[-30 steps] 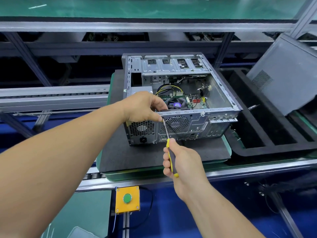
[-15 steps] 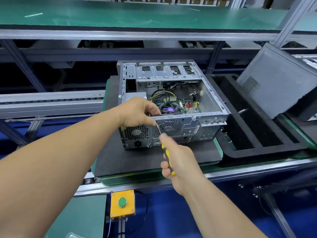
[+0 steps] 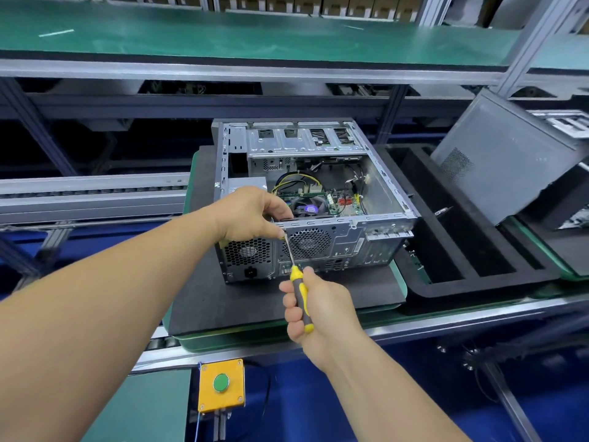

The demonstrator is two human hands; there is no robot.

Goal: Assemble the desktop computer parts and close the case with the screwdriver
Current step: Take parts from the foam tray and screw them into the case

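Your computer case [image 3: 318,199] lies open-side-up on the black mat [image 3: 223,301], board and fan already inside, side panel [image 3: 506,161] off and leaning at right, so closing is left. Your left hand [image 3: 251,215] pinches at the rear top edge by the tip; your right hand [image 3: 318,311] grips the screwdriver [image 3: 298,282], just in front of the case.

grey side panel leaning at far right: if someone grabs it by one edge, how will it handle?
The side panel looks like thin sheet metal, so probably light but prone to flex. It leans tilted on the foam tray, so a nudge may slide or topple it. Bare edges could be sharp.
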